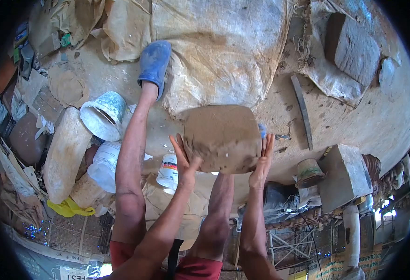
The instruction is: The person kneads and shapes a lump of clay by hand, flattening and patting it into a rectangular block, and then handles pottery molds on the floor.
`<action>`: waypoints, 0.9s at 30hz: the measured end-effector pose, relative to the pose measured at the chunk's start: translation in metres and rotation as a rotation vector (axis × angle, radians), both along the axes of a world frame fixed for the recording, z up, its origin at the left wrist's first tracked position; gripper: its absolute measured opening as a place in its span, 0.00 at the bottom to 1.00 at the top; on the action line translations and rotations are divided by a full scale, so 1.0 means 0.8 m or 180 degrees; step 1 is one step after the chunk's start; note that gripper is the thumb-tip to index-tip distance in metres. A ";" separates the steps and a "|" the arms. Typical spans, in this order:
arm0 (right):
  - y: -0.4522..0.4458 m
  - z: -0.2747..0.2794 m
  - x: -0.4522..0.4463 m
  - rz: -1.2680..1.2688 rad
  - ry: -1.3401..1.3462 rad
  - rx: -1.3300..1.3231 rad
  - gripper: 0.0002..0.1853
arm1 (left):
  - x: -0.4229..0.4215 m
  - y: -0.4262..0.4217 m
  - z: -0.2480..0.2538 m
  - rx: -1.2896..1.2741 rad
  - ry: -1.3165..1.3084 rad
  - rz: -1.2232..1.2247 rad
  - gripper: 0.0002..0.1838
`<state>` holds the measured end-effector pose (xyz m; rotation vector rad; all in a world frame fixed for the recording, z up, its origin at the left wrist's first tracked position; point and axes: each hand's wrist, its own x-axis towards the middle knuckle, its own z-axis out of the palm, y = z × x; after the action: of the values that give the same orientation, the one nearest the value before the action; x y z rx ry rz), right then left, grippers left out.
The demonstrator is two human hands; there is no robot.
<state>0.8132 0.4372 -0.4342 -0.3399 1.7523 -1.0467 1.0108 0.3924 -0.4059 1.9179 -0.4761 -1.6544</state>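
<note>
A thick brown clay block (223,133) with rounded corners is held between my two hands, in front of my legs. My left hand (185,163) presses on its left side, thumb on the near face and fingers along the edge. On the right side, my right hand (262,163) grips the block with its fingers pointing up along the edge. Behind the block lies a dusty tarp (223,60) spread on the ground. A blue clog (154,63) is on my left foot, next to the tarp.
A white bucket (104,115) lies tipped at left beside a long pale sack (66,154). A small labelled tub (168,171) stands between my legs. At right are a flat bar (302,112), a grey block (354,49), a pot (309,172) and a box-like block (347,172).
</note>
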 end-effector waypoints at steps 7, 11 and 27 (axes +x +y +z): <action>0.095 -0.009 0.018 0.0086 0.0286 0.0549 0.59 | -0.008 0.065 -0.033 0.0417 -0.1005 0.0295 0.35; 0.100 -0.027 0.013 -0.0015 0.0311 0.0239 0.57 | 0.000 0.072 -0.044 0.0345 -0.0802 0.0346 0.35; 0.031 -0.135 -0.038 -0.0528 -0.2389 0.2346 0.44 | 0.051 0.013 -0.171 0.2349 0.1659 0.0947 0.36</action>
<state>0.7825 0.4621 -0.5418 0.5998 1.3468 -0.4645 1.0516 0.4031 -0.5427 1.7616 0.6797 -2.1854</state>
